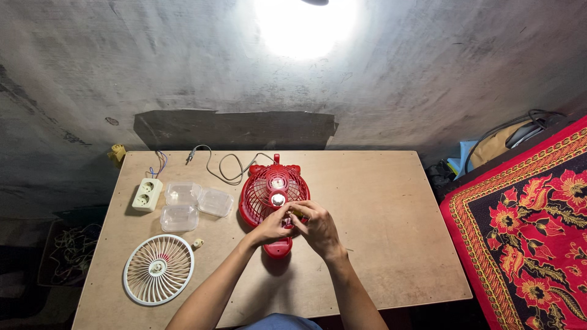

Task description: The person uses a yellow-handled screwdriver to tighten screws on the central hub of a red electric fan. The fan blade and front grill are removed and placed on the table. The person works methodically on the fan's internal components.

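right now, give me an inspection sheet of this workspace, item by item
surface: wooden table, bare on its right half
job's things: red fan lies flat at the table's middle, front grille off; white fan grille lies apart at front left
clutter: three clear plastic boxes left of the fan; a small pale part beside the white grille
hands: left hand and right hand meet over the fan's lower edge; the fingers pinch something small, too small to tell
cables: grey cable loops behind the fan; white double socket with loose wires at back left
surroundings: grey wall under a bright lamp glare; red flowered cloth at right
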